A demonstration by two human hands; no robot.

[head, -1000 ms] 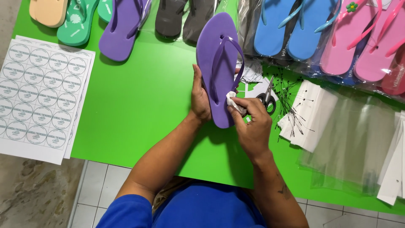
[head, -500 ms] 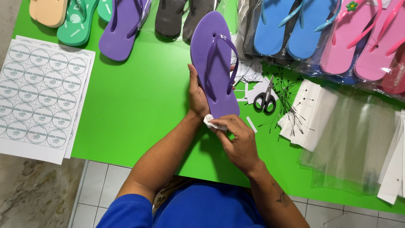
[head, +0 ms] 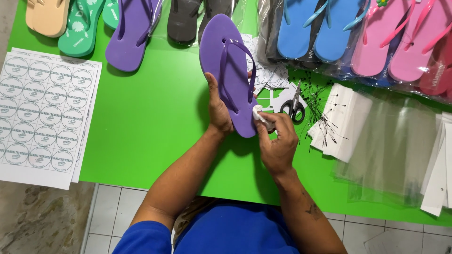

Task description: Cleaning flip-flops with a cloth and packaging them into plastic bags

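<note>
— What do we see of the purple flip-flop [head: 229, 70]?
— Sole up toward us, straps intact, heel nearest the body, raised above the green table.
— And the white cloth [head: 258, 113]?
— We see it crumpled, pressed against the sandal's heel edge.

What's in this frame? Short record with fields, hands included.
left hand: grips purple sandal by its left edge
right hand: presses white wad on sandal's heel edge
surface: green table
left of hands: sticker sheet
right of hands: scissors, clear bags
far edge: sandals in several colours
</note>
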